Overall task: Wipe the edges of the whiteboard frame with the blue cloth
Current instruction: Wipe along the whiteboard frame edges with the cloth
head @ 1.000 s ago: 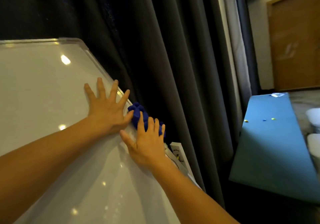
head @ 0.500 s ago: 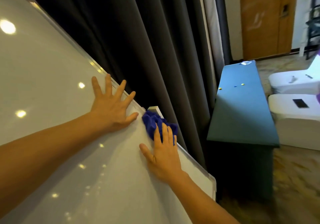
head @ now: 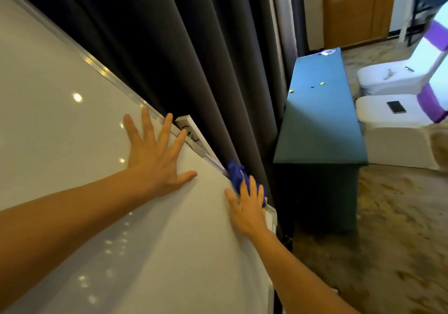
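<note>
One blue cloth [head: 238, 176] is pressed on the frame [head: 116, 82] of the whiteboard [head: 60, 132], close to the board's lower right corner. The cloth is bunched into a soft, lumpy wad, and its long way runs along the frame. The frame is a thin, shiny metal strip that slants from the upper left down to the lower right.

The cloth is held down by the right hand [head: 247, 208]. The fingers [head: 252, 187] are laid flat over the cloth, and the thumb is set on the board. It cannot be told whether the cloth is gripped or only pushed.

The left hand [head: 155, 158] is laid flat and open on the board, with its fingers spread wide. Nothing is held in it. The board is smooth and glossy, and small dots of light are seen on it.

A small white box [head: 191, 132] is fixed at the frame just beside the left fingertips. Only a short bit of frame is left between the cloth and the corner. A dark curtain [head: 194, 47] with long soft folds is hung right behind the frame, touching the cloth. A blue-green table [head: 320, 119] with a flat top is seen near the corner, and two white covered chairs [head: 392, 117] are seen past it.
</note>
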